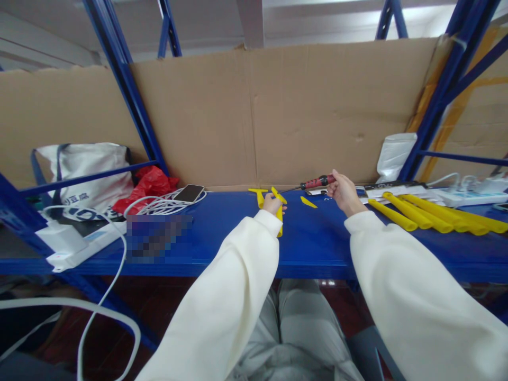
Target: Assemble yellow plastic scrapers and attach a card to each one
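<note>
My left hand (272, 204) is closed on a yellow part (280, 216) above the blue table (309, 248). In my right hand (343, 191) is the end of a red and black screwdriver (317, 182), held nearly level. Its thin shaft points left, and the tip is close to the top of the yellow part; whether they touch I cannot tell. Another yellow piece (260, 198) is just left of my left hand. Between my hands lies a small flat yellow piece (308, 202), with tiny metallic bits (327, 198) near my right hand.
Several yellow tubes (420, 214) lie at the right, before a white power strip (472, 197). At left are a phone (189, 193) on coiled white cable, a red plastic bag (147, 185), a cloth bag (89, 172) and another power strip (89, 246). Cardboard (309, 116) stands behind.
</note>
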Motion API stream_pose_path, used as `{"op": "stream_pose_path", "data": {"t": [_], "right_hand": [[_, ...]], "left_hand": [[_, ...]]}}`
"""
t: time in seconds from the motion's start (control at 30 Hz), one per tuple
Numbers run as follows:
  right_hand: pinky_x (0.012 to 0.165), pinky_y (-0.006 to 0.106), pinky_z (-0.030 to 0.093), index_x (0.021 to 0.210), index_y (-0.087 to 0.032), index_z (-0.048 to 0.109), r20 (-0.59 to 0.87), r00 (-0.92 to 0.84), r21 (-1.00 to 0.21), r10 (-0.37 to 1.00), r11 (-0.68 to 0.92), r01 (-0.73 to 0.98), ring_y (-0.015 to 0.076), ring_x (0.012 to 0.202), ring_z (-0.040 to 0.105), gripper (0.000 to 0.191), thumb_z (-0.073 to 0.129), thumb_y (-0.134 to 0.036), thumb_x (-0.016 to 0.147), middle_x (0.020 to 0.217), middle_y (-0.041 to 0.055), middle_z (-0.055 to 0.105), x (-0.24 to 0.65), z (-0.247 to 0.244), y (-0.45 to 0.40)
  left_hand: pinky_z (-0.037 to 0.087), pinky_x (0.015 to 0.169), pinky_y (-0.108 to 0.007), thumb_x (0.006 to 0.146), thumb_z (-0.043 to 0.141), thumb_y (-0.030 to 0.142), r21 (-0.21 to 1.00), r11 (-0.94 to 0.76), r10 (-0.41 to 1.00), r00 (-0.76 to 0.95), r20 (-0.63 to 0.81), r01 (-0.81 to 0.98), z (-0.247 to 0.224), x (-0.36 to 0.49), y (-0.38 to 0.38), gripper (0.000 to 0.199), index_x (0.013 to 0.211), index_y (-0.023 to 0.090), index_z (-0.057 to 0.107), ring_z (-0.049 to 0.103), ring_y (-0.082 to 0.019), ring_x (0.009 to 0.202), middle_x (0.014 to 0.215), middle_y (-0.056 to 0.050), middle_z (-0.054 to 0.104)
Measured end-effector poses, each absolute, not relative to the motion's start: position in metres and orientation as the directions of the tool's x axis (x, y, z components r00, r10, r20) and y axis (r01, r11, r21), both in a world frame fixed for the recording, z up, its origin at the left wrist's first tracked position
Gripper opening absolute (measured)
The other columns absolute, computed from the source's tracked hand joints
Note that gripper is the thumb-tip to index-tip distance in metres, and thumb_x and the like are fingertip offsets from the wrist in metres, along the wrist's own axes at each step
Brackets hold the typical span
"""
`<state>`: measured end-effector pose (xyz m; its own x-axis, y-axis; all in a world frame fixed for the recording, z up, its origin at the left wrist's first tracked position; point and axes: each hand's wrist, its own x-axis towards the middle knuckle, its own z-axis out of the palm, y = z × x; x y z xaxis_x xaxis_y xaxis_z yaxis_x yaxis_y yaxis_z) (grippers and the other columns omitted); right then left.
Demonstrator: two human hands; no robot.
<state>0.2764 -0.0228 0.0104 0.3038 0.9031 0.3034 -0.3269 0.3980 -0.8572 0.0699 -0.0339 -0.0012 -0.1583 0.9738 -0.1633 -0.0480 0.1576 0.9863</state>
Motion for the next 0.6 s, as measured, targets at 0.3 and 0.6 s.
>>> {"op": "stream_pose_path", "data": {"t": [0.3, 0.6], "right_hand": [[0.034, 0.018, 0.03, 0.073, -0.023, 0.053, 0.296, 0.242, -0.867, 0.924, 0.366, -0.339, 0.0079, 0.036, 0.039, 0.037, 0.077, -0.051, 0.077, 0.041, -0.0091, 0.036, 0.2775, 0.0118, -0.0237], [0.036, 0.017, 0.033, 0.07, -0.022, 0.047, 0.296, 0.236, -0.866, 0.926, 0.364, -0.342, 0.007, 0.04, 0.042, 0.039, 0.079, -0.043, 0.078, 0.048, -0.0072, 0.046, 0.2764, 0.0128, -0.0265]], "left_hand": [[0.046, 0.046, -0.018, 0.084, 0.056, -0.001, 0.987, 0.156, 0.974, -0.16, -0.161, -0.043, -0.0022, 0.0702, -0.0323, 0.05, 0.129, 0.021, 0.054, 0.07, -0.014, 0.06, 0.086, -0.003, 0.072], [0.045, 0.043, -0.017, 0.084, 0.056, 0.0, 0.986, 0.161, 0.972, -0.167, -0.165, -0.04, -0.0012, 0.0699, -0.0332, 0.049, 0.129, 0.02, 0.053, 0.071, -0.014, 0.06, 0.091, -0.005, 0.073]]}}
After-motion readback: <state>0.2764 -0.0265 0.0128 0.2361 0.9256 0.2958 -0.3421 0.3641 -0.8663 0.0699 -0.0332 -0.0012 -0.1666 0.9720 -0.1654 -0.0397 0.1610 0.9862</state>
